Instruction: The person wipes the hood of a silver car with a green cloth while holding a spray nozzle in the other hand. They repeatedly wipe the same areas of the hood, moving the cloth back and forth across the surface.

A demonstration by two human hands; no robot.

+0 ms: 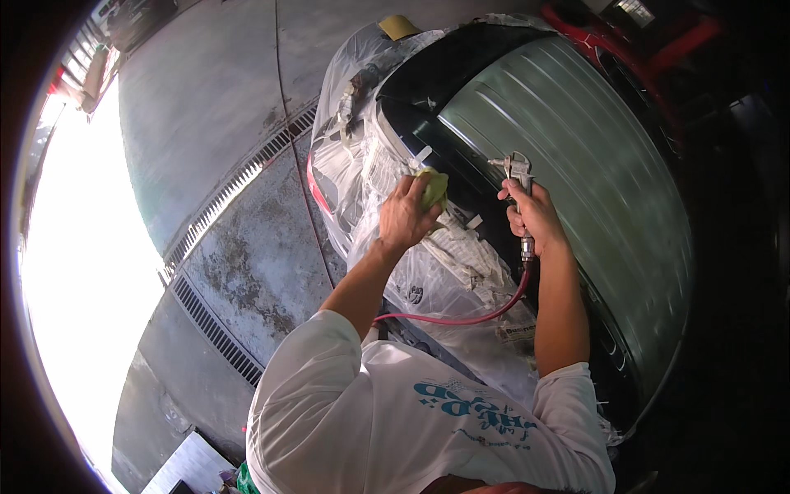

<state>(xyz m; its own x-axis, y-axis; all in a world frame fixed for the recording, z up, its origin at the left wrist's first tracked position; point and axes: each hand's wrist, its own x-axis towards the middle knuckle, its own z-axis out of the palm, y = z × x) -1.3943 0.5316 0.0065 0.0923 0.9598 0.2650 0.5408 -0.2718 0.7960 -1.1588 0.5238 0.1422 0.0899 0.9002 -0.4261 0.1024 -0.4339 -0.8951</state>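
Note:
My left hand (405, 216) is closed round a crumpled yellow-green cloth (434, 189), close to the black edge of a car body. In my right hand (535, 216) is a metal air blow gun (518, 169), its nozzle pointing left toward the cloth. A red hose (461, 320) runs from the gun's handle down and to the left, past my body. Beneath both hands lies the car, its ribbed grey-green roof panel (568, 148) on the right. Clear plastic sheeting and paper (387, 177) cover its left side.
A floor drain grate (239, 179) crosses the stained concrete floor (255, 255) on the left, with a thin hose (284, 99) along the floor. A yellow pad (398, 27) rests at the car's far end. A red vehicle (666, 49) stands at the far right.

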